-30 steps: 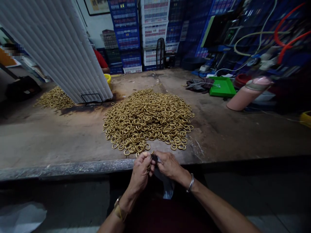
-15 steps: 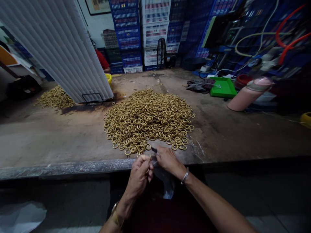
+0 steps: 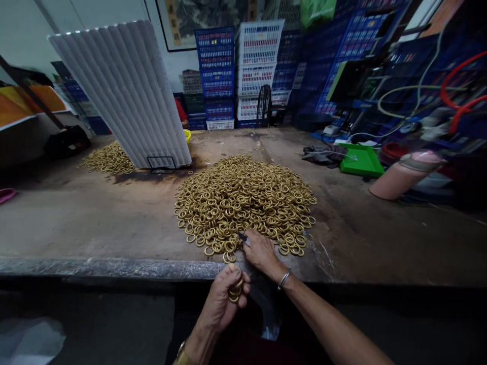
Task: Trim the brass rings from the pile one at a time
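A wide heap of gold-coloured metal rings [image 3: 247,195] lies on the worktable [image 3: 114,223] in front of me. My left hand [image 3: 224,299] is just off the table's front edge, its fingers curled around several of these rings [image 3: 235,291]. At the near side of the heap is my right hand [image 3: 262,253], reaching over the edge, palm down. From its fingers sticks a thin, dark-tipped tool [image 3: 243,237], whose exact kind I cannot make out. The right fingertips are partly hidden. Below the right wrist hangs clear plastic [image 3: 268,322].
A tall corrugated white panel [image 3: 129,96] stands at the left in a wire holder, with a second ring pile [image 3: 108,158] beside it. At the right are a green tray [image 3: 361,159], a pink bottle [image 3: 405,175] and dark gloves [image 3: 323,154]. Stacked crates [image 3: 218,76] stand behind.
My hands have moved apart: the left has drawn back down and its rings now show, while the right has gone to the heap's near edge. The camera view has tilted up.
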{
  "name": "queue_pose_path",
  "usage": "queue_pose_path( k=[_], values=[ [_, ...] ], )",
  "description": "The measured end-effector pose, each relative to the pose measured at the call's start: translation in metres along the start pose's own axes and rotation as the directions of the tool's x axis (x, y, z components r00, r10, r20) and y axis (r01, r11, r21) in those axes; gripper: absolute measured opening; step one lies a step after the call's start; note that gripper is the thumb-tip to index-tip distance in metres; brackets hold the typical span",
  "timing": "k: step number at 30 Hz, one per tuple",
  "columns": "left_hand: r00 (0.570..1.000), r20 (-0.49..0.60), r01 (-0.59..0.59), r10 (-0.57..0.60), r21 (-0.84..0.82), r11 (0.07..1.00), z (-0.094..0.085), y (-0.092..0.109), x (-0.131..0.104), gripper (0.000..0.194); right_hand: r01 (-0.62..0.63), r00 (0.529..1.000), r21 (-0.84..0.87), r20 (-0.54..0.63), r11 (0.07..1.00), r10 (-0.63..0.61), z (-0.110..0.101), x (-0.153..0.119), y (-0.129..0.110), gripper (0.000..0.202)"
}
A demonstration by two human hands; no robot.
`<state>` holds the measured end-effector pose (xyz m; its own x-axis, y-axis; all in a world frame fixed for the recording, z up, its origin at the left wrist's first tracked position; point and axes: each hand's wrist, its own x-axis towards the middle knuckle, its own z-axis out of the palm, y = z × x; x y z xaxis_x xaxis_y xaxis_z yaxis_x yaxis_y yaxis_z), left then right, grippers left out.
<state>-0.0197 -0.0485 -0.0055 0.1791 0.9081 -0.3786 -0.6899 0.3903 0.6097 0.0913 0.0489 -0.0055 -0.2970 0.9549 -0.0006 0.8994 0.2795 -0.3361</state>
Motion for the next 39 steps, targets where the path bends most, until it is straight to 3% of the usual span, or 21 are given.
queue_pose_path(
  k=[3,6,12,18,21,23,27,31,33,39],
  values=[
    [1.000,0.025,0.003,-0.003,-0.013,1.000,-0.001,0.003,0.003,0.022,0.000,0.999,0.066,-0.035,0.998,0.003,0.000,0.002,0.009,0.018],
    [1.000,0.015,0.028,-0.028,-0.013,1.000,0.001,0.005,0.006,0.022,0.016,0.998,0.236,-0.058,0.972,-0.002,-0.001,0.000,0.018,0.015],
    [0.990,-0.095,-0.091,0.104,0.132,0.987,0.007,0.003,0.015,0.026,0.165,0.985,0.574,-0.135,0.802,-0.106,-0.010,-0.023,0.020,0.014],
    [0.985,-0.095,-0.113,0.147,0.298,0.948,0.011,-0.006,0.016,0.029,0.171,0.983,0.661,-0.061,0.731,-0.175,-0.018,-0.041,0.010,0.011],
    [0.968,-0.120,-0.150,0.219,0.421,0.895,0.011,-0.007,0.015,0.028,0.097,0.995,0.700,-0.042,0.707,-0.095,-0.017,-0.041,0.009,0.011],
    [0.948,-0.128,-0.185,0.292,0.525,0.831,0.010,-0.008,0.015,0.026,-0.020,0.999,0.751,0.042,0.660,-0.017,-0.014,-0.040,0.009,0.014],
    [0.899,-0.099,-0.280,0.426,0.618,0.735,0.007,-0.010,0.016,0.022,-0.279,0.948,0.863,0.317,0.422,-0.022,-0.011,-0.042,0.009,0.025],
    [0.915,-0.089,-0.262,0.393,0.609,0.749,0.007,-0.011,0.014,0.023,-0.374,0.923,0.891,0.384,0.256,0.010,-0.012,-0.042,0.008,0.026],
    [0.942,-0.084,-0.216,0.326,0.592,0.776,0.008,-0.010,0.012,0.025,-0.363,0.931,0.894,0.362,0.264,0.054,-0.012,-0.040,0.008,0.022],
    [0.979,-0.067,-0.132,0.191,0.502,0.855,0.009,-0.007,0.010,0.028,-0.210,0.978,0.858,0.194,0.470,0.082,-0.011,-0.035,0.006,0.015]
  ],
)
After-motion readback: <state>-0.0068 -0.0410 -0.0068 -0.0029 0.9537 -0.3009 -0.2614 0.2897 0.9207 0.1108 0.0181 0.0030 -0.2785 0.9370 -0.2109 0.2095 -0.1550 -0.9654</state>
